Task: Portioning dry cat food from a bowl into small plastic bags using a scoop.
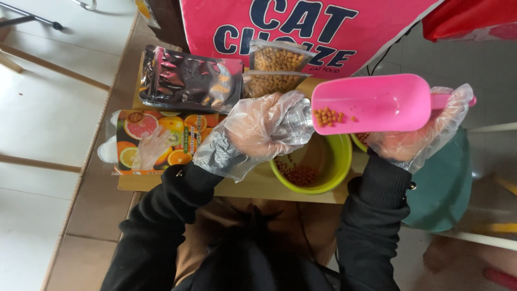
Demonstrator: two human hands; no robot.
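My right hand [417,132], in a clear plastic glove, grips the handle of a pink scoop [377,102] holding a few orange-brown pellets [328,116] near its mouth. My left hand [258,129], also gloved, holds a small clear bag [296,119] right at the scoop's mouth. Both are above a green bowl [336,161] with pellets lying in its bottom.
Two filled clear bags of pellets [274,70] lie behind the bowl, beside a dark shiny pouch [188,81]. A box printed with citrus fruit [156,143] with a spare glove on it sits at the left. A large pink sack [301,27] stands behind. Everything rests on a small wooden table [253,188].
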